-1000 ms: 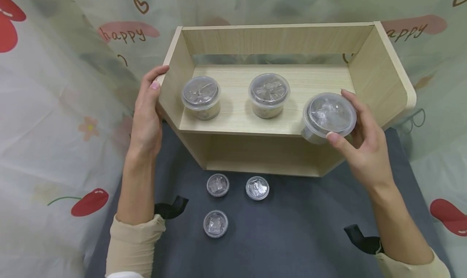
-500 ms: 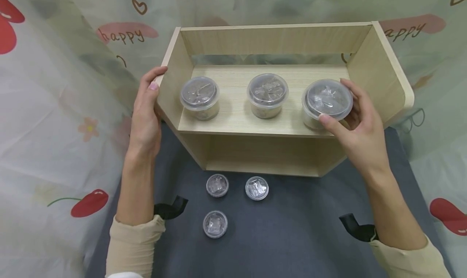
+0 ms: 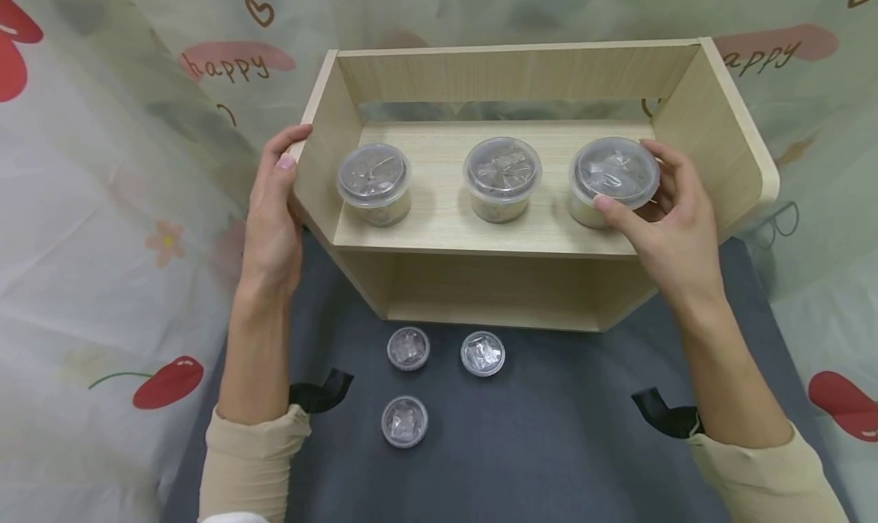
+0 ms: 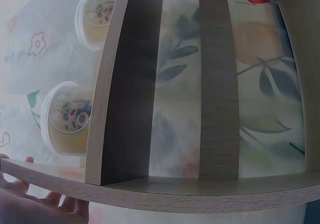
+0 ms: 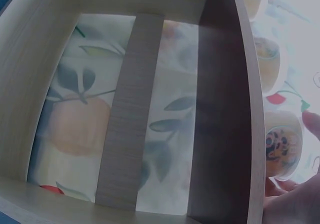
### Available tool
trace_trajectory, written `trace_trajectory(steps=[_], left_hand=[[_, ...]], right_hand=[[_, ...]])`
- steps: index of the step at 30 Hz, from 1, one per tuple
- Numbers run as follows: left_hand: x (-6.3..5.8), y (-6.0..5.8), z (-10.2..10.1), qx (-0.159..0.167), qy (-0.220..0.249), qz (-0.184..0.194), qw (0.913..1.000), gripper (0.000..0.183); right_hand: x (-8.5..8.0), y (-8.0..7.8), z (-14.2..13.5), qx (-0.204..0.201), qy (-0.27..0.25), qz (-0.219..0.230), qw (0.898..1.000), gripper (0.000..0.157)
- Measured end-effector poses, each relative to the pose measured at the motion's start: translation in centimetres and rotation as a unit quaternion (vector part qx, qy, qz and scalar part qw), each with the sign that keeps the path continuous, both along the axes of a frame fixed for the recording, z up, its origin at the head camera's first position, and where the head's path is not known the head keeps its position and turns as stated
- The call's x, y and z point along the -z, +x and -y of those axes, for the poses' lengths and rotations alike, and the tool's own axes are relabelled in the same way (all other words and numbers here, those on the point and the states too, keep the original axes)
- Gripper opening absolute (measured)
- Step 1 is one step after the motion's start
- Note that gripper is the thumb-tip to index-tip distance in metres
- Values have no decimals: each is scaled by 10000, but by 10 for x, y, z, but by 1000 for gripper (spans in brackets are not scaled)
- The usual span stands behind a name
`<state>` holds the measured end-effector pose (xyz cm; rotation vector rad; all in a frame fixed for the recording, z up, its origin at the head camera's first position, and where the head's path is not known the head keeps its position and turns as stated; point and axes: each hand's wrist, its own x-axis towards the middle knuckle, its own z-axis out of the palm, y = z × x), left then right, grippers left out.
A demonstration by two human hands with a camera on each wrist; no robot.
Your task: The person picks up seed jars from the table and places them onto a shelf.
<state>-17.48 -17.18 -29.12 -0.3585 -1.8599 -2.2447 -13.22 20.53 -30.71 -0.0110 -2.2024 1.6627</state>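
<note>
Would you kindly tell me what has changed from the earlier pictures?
The right hand moved its large tub backward, farther over the upper shelf, and still holds it. The left hand still grips the shelf unit; the other two large tubs and three small tubs stayed put.

My left hand [image 4: 42, 207] on the panel [image 4: 160, 196]

I grip it just beside its join with the board [image 4: 125, 94]. Two tubs [image 4: 70, 119] show along the board's edge, the farther partly hidden. On the board's other side, a slat [image 4: 218, 84] spans the back, leaf-printed cloth [image 4: 175, 109] behind it.
</note>
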Motion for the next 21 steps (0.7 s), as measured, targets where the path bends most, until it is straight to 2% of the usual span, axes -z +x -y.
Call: trace_trajectory(steps=[8, 11, 18, 21], left_hand=[[1, 0, -1, 11, 65, -47, 10000, 33], [1, 0, -1, 22, 78, -44, 10000, 33], [1, 0, 0, -19, -23, -64, 10000, 34], [0, 0, -1, -3, -14, -91, 10000, 34]], right_hand=[[-5, -8, 1, -8, 69, 312, 9995, 77], [-5, -10, 3, 30, 148, 328, 9993, 77], [-3, -14, 5, 68, -69, 418, 9991, 75], [-3, -14, 5, 166, 27, 453, 9988, 74]])
